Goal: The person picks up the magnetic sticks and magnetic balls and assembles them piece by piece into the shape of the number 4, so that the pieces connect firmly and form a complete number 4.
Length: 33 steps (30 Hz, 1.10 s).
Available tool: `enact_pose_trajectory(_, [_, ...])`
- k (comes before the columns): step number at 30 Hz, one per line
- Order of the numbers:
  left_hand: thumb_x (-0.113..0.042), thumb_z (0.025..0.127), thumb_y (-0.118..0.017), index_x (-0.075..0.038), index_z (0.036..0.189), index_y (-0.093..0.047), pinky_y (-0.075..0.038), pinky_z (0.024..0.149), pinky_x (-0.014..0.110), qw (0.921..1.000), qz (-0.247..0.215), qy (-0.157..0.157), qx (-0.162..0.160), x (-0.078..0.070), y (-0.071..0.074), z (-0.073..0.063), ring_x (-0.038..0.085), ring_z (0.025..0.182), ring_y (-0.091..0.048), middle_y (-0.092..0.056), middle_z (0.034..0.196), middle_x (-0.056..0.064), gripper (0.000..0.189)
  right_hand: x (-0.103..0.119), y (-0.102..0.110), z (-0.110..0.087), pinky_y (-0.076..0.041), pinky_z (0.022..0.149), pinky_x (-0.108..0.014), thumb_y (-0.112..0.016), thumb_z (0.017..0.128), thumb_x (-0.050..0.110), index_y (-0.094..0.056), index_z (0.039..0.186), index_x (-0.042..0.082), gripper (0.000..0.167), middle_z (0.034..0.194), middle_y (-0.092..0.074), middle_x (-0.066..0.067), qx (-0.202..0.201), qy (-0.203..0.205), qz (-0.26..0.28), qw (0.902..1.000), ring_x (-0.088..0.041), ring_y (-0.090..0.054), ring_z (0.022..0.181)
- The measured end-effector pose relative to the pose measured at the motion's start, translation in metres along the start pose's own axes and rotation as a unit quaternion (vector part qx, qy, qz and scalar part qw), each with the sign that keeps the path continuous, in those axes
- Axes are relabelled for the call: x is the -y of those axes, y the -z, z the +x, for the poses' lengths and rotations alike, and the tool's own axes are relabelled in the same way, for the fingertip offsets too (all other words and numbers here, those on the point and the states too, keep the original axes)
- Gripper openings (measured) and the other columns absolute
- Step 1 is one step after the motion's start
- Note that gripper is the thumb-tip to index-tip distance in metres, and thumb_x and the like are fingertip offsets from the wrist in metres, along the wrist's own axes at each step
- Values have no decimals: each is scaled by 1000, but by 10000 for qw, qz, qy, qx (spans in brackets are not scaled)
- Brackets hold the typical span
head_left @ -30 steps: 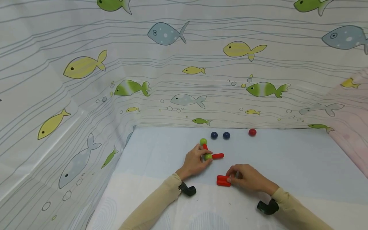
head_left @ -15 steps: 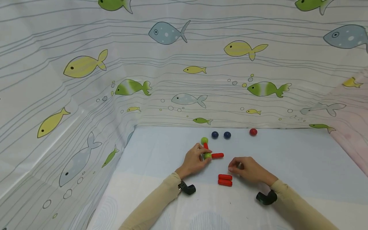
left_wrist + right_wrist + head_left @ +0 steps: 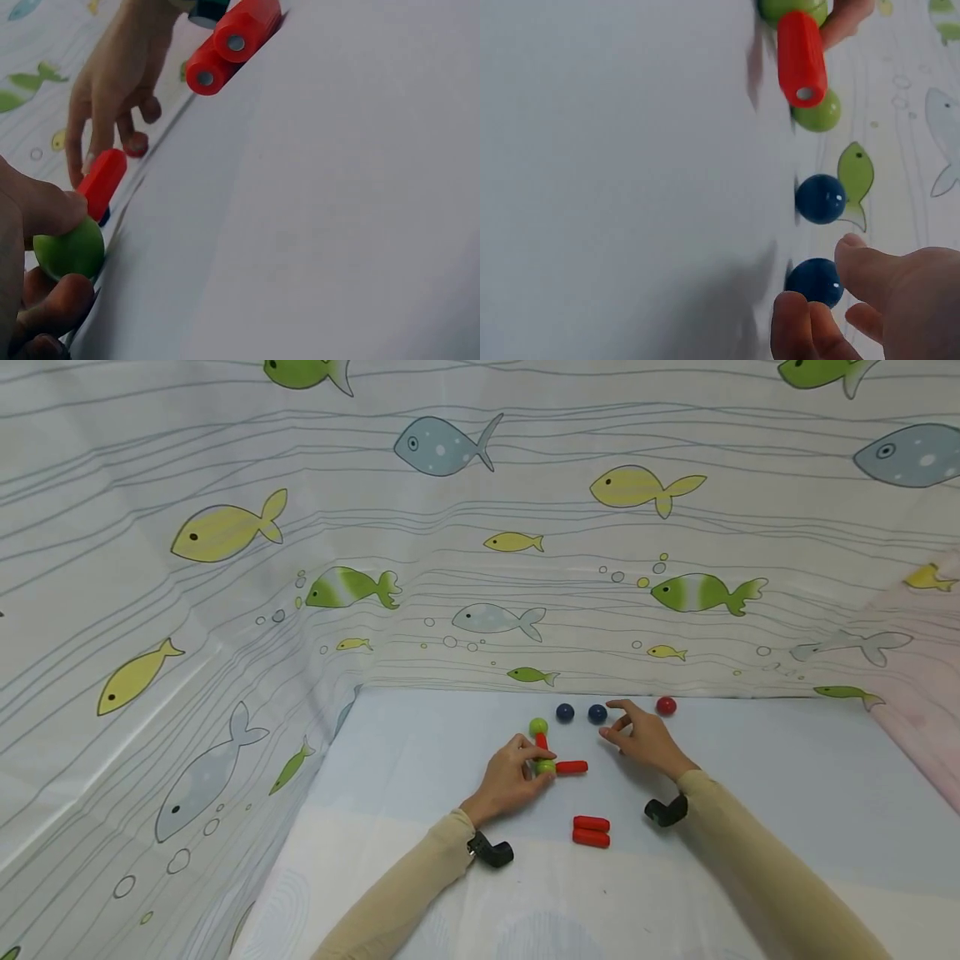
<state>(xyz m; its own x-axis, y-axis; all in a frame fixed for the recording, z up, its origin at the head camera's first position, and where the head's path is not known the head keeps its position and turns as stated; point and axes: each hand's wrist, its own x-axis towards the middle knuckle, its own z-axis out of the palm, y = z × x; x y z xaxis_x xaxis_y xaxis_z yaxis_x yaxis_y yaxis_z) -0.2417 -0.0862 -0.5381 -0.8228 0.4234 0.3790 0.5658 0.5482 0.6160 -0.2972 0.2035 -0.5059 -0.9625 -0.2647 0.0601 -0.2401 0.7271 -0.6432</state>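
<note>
My left hand (image 3: 510, 783) pinches a green ball (image 3: 545, 767) between thumb and fingers. One red rod (image 3: 572, 767) sticks out to the right of that ball. A second red rod (image 3: 542, 741) runs away from it to another green ball (image 3: 538, 726). At the back, my right hand (image 3: 647, 742) reaches beside the right-hand blue ball (image 3: 597, 714), thumb and fingers spread. In the right wrist view, the fingertips (image 3: 791, 322) overlap this blue ball (image 3: 816, 281); contact cannot be made out. A grey metal disc shows in the rod's end (image 3: 804, 93).
Another blue ball (image 3: 565, 713) lies left of the right hand, and a red ball (image 3: 666, 706) to its right. Two red rods (image 3: 592, 839) lie side by side nearer the front. Behind the table (image 3: 420, 752) rises a fish-patterned curtain (image 3: 420, 568).
My right hand has left the pair of red rods and moved away to the back, up to the right-hand blue ball. The left hand keeps its hold on the green ball.
</note>
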Motion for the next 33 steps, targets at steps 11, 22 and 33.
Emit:
enact_pose_trajectory(11, [-19,92,-81,-11,117,-80,-44,66,18,9999,1,120,9,-1,0,-2,0,66,-50,-61,98,3,27,0,-8,15,-57,86,-46,-67,105,35,-50,154,12,56,117,-72,-24,238,-329,-429,9983,-29,-67,89])
enact_pose_trajectory(22, [-18,92,-82,-12,116,-81,-45,66,18,9999,-38,125,-17,-2,2,-1,1,66,-51,-62,98,4,25,-2,-8,18,-52,95,-55,-69,103,34,-59,141,5,49,113,-73,-22,67,-304,-441,9985,-36,-65,101])
enact_pose_trajectory(33, [-18,92,-82,-10,115,-80,-46,66,18,9996,-245,159,10,-2,5,-1,1,66,-52,-64,98,5,25,-14,-3,8,-54,90,-50,-69,104,30,-61,135,-2,45,107,-73,-18,367,25,-339,9987,-29,-65,96])
